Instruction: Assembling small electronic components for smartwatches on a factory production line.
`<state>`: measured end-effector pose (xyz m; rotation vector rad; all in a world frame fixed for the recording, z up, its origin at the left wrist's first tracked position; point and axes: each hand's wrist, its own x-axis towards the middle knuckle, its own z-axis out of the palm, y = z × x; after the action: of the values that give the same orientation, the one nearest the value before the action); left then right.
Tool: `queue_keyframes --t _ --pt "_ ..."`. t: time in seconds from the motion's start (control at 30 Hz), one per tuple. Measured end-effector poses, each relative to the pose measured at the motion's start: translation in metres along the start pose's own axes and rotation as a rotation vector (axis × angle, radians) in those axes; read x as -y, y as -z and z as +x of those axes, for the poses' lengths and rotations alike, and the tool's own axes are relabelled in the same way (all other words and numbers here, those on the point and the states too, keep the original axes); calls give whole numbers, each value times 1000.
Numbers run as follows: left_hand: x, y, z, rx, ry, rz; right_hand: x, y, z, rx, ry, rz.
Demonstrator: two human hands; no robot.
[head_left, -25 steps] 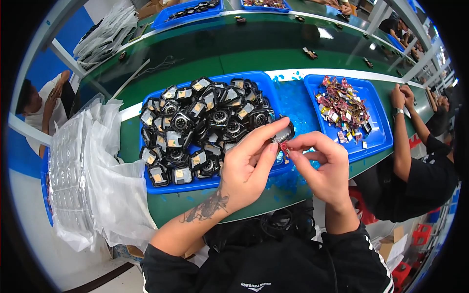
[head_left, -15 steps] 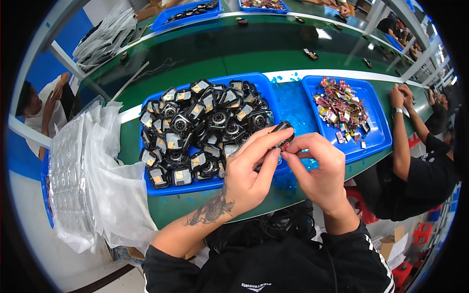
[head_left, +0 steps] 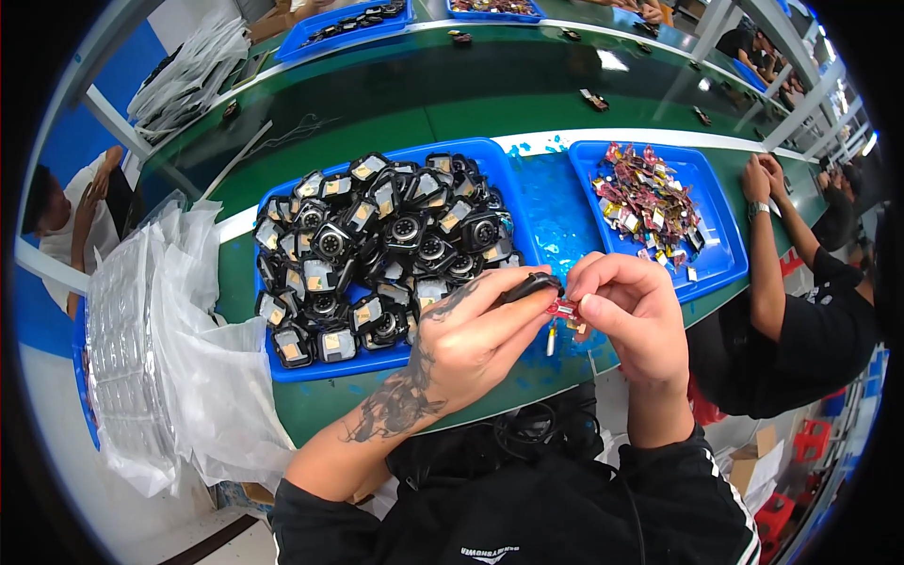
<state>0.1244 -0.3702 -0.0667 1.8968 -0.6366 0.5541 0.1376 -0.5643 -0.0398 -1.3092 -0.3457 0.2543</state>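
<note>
My left hand [head_left: 471, 331], tattooed at the wrist, is closed round a black smartwatch case [head_left: 529, 285], mostly hidden by the fingers. Between thumb and fingers, my right hand [head_left: 642, 325] pinches a small red flexible circuit board [head_left: 565, 309] at the end of the case. A pale tab hangs below the board; whether the board is still joined to the case cannot be made out. Left of my hands, a blue tray [head_left: 516, 188] holds a heap of black smartwatch cases [head_left: 405, 229]. On the right, a smaller blue tray [head_left: 725, 235] bears a pile of red circuit pieces [head_left: 650, 202].
Stacked clear plastic trays with white wrapping [head_left: 179, 348] stand at the left edge. Blue scraps [head_left: 546, 212] litter the green bench between the trays. Beyond runs a dark green conveyor belt [head_left: 490, 89] with scattered parts. A co-worker's arms [head_left: 767, 245] rest at the right.
The red circuit board shows much more now, stretched between my hands with a pale tab hanging down. My right hand has shifted slightly right and turned. The whole view has moved a little.
</note>
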Motion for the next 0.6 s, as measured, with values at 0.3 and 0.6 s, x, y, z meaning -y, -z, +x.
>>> queue_keyframes --t 0.3,0.6 --pt "4 2 -2 179 574 -640 -2 3 -13 -92 90 -331" --pt "1 2 -1 142 599 -667 -13 -8 -5 -218 149 -425"
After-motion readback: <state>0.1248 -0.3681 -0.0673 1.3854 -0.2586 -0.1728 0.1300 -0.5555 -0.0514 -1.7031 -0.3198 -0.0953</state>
